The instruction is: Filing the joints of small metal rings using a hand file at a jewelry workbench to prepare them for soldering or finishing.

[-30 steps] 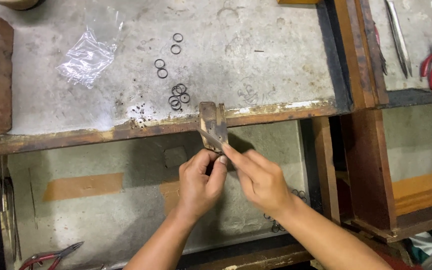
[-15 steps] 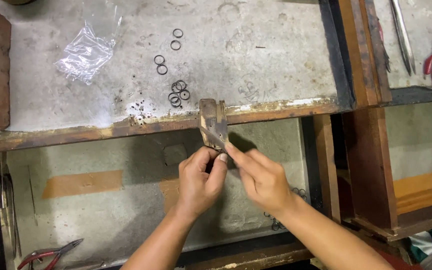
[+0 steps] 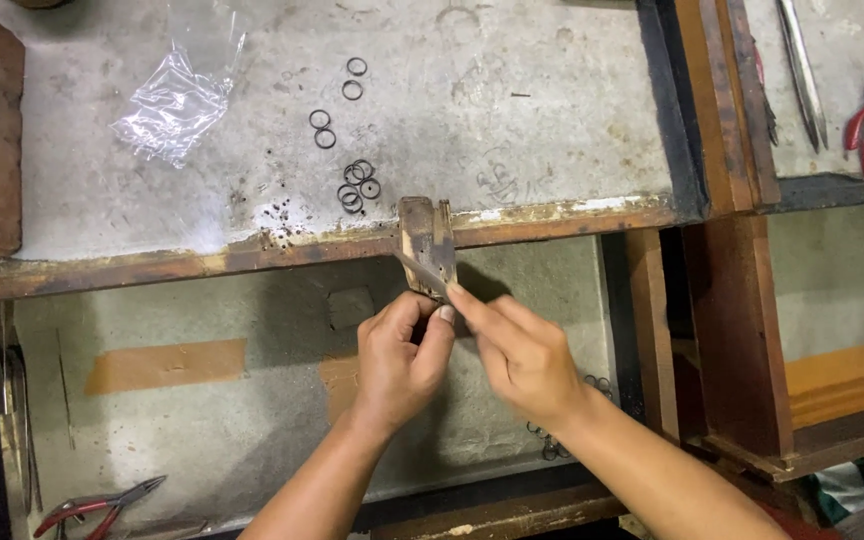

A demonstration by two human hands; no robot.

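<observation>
Head view: crumpled clear plastic bag (image 3: 177, 100) lies upper-left on grey benchtop (image 3: 512, 110).

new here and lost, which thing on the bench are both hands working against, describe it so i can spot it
Follow the worn front edge of the grey workbench to its middle. A small notched wooden peg juts out there, just below the cluster of dark wire rings. It alone overhangs the edge, with the left hand and right hand meeting beneath it.
</observation>
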